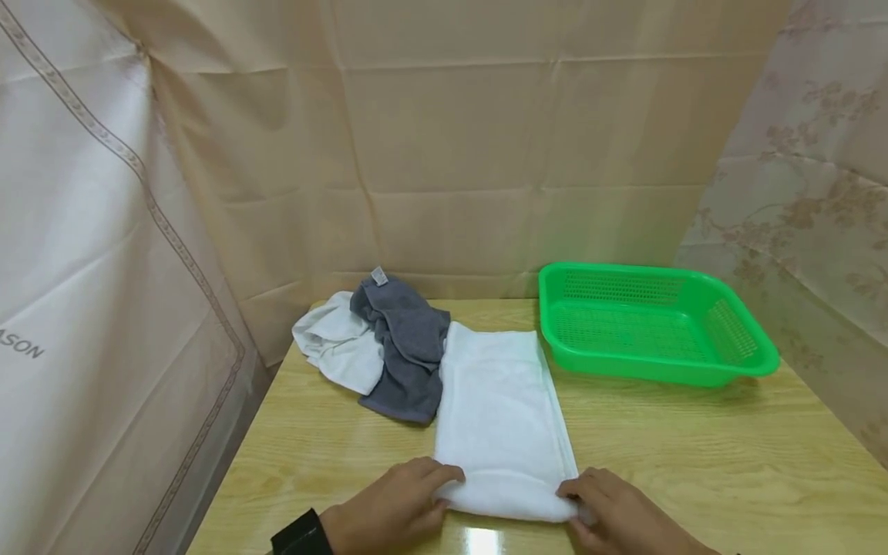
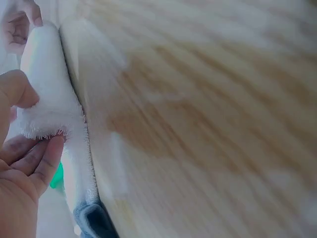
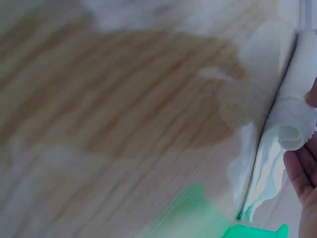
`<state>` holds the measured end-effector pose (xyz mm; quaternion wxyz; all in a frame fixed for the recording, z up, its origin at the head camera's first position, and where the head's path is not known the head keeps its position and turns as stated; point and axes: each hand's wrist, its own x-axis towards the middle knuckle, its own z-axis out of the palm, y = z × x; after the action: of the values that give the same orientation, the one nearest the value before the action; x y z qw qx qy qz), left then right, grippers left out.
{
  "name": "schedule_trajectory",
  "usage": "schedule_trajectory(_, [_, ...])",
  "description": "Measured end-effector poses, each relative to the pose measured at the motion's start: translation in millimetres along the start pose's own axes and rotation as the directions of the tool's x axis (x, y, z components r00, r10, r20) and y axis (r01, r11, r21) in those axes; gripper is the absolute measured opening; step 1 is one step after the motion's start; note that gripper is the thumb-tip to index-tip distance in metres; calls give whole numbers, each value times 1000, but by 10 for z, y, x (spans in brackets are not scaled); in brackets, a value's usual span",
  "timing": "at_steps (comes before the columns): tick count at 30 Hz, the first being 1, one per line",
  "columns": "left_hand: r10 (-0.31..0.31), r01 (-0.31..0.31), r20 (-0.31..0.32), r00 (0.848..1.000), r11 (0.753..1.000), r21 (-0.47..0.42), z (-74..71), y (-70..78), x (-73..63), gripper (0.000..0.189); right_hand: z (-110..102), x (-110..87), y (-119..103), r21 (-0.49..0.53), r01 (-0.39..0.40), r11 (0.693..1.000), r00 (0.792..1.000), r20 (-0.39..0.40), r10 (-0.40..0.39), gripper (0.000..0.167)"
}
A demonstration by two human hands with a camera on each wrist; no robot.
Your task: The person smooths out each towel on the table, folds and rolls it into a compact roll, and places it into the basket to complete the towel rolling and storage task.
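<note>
A white towel (image 1: 502,408), folded into a long strip, lies on the table with its near end rolled over. At the roll's left end my left hand (image 1: 398,501) pinches the cloth, thumb on top and fingers beneath. My right hand (image 1: 617,512) grips the other end of the same roll. The right wrist view shows the towel's rolled end (image 3: 291,136) as an open coil between thumb and fingers. Fuzzy loops of the towel edge (image 2: 44,131) show in the left wrist view.
A dark grey towel (image 1: 409,347) lies crumpled against the white towel's left side, partly over a rumpled off-white cloth (image 1: 340,347). A green plastic basket (image 1: 645,370) stands at the back right of the wooden table (image 1: 666,432). Beige curtains (image 1: 451,154) hang behind.
</note>
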<state>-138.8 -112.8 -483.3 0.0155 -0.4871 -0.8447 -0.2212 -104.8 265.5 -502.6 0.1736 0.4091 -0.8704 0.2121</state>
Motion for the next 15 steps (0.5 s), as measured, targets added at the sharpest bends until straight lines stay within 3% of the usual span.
schedule_trajectory(3, [-69,68,-3,998,994,-83,-10,-22,40,36,-31,19,8,104,-122,987,991,65,116,28])
schedule_trajectory(6, [-114,109,-27,993,985,-134,-17,-29,83,37,-51,56,28,186,-199,962,978,100,182,24])
schedule_trajectory(15, [-157,135,-119,980,975,-176,-12,-47,151,29,-37,154,113,344,-230,910,973,90,212,27])
